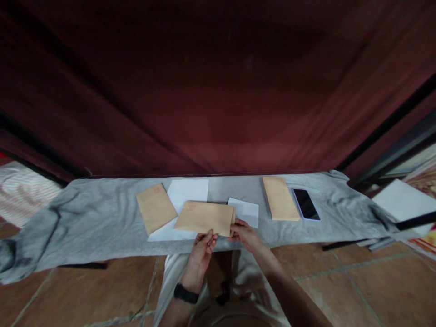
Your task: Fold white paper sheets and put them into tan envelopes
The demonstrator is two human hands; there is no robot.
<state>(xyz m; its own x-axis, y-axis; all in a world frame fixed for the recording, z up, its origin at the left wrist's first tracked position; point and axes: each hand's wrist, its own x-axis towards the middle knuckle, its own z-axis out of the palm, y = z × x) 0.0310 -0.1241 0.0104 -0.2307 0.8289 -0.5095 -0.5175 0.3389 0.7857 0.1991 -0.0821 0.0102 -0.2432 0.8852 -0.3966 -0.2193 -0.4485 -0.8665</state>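
Observation:
A tan envelope (204,217) is held at its near edge by both hands, just above a grey cloth (102,222) on a low bench. My left hand (203,245), with a black watch on the wrist, pinches its lower middle edge. My right hand (245,232) grips its right corner. Under the envelope lies a white sheet (189,193). A small white folded paper (245,211) lies just right of it. Another tan envelope (155,207) lies to the left on the sheet.
A stack of tan envelopes (279,198) lies further right beside a black phone (305,204). A dark red curtain (218,91) hangs behind the bench. White paper (402,200) sits at the far right. Tiled floor (340,290) lies below.

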